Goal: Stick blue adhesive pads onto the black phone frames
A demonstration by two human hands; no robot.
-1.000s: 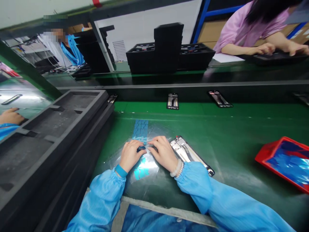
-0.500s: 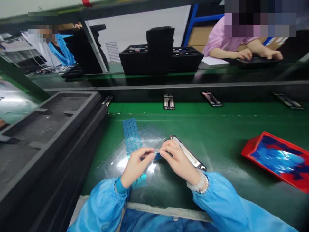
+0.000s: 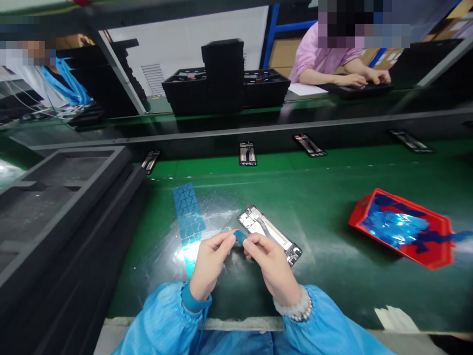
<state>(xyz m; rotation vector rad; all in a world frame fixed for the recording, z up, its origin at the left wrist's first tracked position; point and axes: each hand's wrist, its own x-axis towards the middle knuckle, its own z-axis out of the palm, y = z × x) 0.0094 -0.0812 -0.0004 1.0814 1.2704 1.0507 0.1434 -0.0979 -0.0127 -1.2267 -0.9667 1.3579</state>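
Note:
My left hand [image 3: 211, 264] and my right hand [image 3: 269, 264] are raised just above the green mat, fingertips meeting. Between them they pinch a small blue sticker [image 3: 240, 237]. An open phone frame [image 3: 269, 233] lies on the mat right behind my right hand's fingers. A clear sheet carrying a strip of blue stickers [image 3: 187, 217] lies to the left of my hands. Both arms wear light blue sleeves, and a bead bracelet sits on my right wrist.
Stacked grey foam trays [image 3: 55, 207] fill the left side. A red tray with blue film scraps [image 3: 402, 228] lies at the right. Several phone frames [image 3: 247, 153] ride the belt behind. Black trays [image 3: 225, 84] stand on the shelf, and people work beyond it.
My hands lifted off the sticker sheet with a blue sticker pinched between them and came nearer to me. The view swung right, so the phone frame now shows fully.

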